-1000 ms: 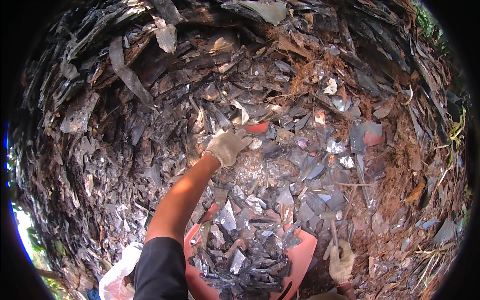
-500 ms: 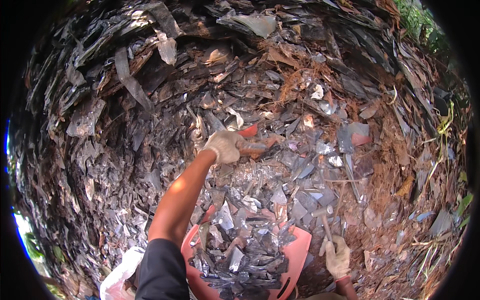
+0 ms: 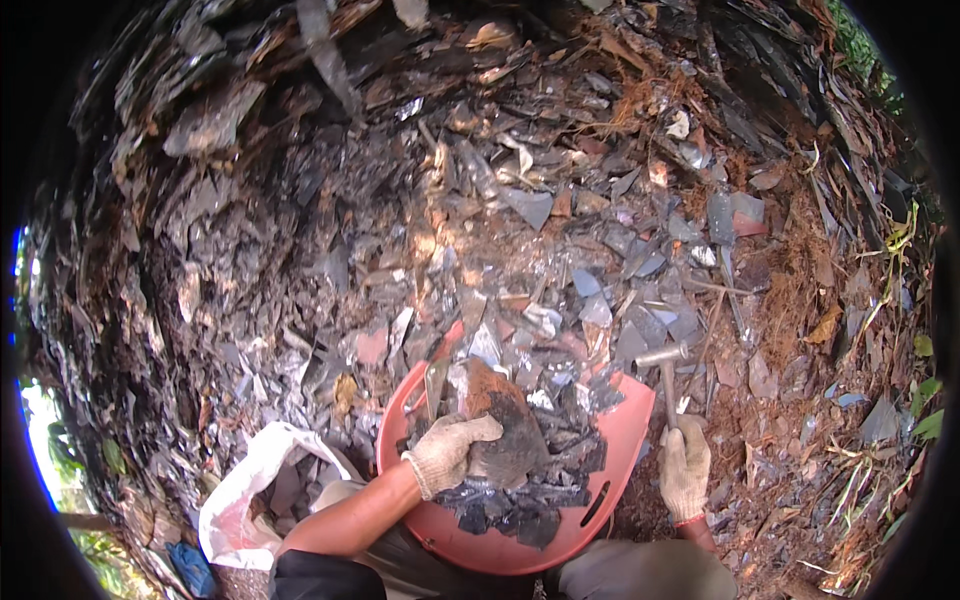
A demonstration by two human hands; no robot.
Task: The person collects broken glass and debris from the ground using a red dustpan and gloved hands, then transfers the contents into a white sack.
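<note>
My left hand [image 3: 455, 455], in a cream knitted glove, is closed on the near edge of a dark, brownish flaky stone slab [image 3: 505, 425]. The slab lies over the heap of shiny dark flakes [image 3: 515, 520] in a pink plastic scoop basin [image 3: 440, 545]. Whether it rests on the heap or hangs just above it, I cannot tell. To the basin's right, my right hand [image 3: 686, 468], gloved too, grips the handle of a small hammer [image 3: 668, 380]; the hammer's head points away from me.
A white sack [image 3: 235, 500] with its mouth spread sits left of the basin. Layered rock rubble [image 3: 220, 220] surrounds me, with brown soil and roots [image 3: 790, 320] at the right. My knees [image 3: 650, 572] are close behind the basin. A blue scrap [image 3: 190, 570] lies at lower left.
My left hand has come back from the rubble to above the basin, now with the stone slab in it. My right hand still holds the hammer. The view has shifted, showing more of the basin.
</note>
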